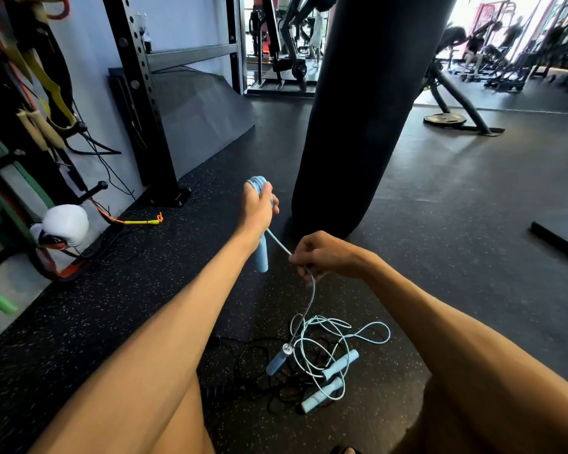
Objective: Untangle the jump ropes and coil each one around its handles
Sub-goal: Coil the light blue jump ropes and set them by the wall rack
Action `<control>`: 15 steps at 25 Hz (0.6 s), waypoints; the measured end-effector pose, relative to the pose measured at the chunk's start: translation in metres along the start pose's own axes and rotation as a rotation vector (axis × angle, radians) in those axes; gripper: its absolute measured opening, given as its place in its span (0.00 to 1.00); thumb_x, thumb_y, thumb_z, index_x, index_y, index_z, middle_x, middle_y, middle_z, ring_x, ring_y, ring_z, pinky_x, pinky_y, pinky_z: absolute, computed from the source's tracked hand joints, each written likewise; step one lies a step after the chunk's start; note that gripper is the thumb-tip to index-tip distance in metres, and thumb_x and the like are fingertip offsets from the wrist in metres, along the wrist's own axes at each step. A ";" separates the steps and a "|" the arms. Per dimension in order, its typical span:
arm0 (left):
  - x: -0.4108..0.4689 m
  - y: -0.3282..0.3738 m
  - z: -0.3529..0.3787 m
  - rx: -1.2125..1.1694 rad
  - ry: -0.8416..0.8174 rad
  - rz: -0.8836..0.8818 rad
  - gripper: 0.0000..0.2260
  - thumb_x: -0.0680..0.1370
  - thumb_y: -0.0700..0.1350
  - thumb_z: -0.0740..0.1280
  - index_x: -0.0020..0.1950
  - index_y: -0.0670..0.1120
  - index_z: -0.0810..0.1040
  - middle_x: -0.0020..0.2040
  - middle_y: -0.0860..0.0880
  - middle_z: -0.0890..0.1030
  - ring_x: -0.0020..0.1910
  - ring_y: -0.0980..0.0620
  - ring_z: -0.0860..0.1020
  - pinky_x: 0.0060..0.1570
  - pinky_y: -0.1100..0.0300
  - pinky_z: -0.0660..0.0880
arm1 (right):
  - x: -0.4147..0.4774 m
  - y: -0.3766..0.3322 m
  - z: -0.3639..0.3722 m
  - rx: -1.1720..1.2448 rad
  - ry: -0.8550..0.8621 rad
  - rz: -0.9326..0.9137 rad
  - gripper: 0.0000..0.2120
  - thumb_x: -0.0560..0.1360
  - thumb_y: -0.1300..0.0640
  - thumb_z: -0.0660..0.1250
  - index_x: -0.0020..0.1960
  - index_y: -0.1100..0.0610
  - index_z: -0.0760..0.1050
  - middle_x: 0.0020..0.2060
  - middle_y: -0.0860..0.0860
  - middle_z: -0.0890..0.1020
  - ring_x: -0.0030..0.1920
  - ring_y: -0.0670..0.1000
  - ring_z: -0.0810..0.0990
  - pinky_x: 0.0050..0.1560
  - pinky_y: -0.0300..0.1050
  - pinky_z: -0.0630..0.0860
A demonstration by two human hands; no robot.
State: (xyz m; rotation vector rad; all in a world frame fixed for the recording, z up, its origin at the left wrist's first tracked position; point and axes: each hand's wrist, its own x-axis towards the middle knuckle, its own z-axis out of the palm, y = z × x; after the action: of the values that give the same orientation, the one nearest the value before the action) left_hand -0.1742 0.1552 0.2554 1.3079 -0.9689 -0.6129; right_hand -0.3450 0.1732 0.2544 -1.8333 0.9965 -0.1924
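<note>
Both hands (258,204) (325,253) grip blue jump rope (277,243); no legible writing.

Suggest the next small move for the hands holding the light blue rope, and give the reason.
Probably the right hand should carry its pinched cord up and around the handle in the left hand. Some loops already sit at that fist's top, while slack runs down to the pile on the floor.
</note>
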 end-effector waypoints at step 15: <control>-0.026 0.001 -0.010 0.177 -0.830 -0.319 0.22 0.83 0.55 0.56 0.50 0.37 0.78 0.36 0.41 0.79 0.32 0.49 0.77 0.33 0.59 0.75 | 0.004 0.002 -0.030 -0.244 0.567 -0.324 0.09 0.81 0.55 0.63 0.47 0.59 0.78 0.33 0.49 0.78 0.33 0.48 0.77 0.38 0.49 0.76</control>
State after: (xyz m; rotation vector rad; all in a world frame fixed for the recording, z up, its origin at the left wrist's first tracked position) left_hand -0.1784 0.1823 0.2505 1.3926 -1.5144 -1.4085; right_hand -0.3595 0.1492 0.2664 -2.2181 1.1296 -0.8568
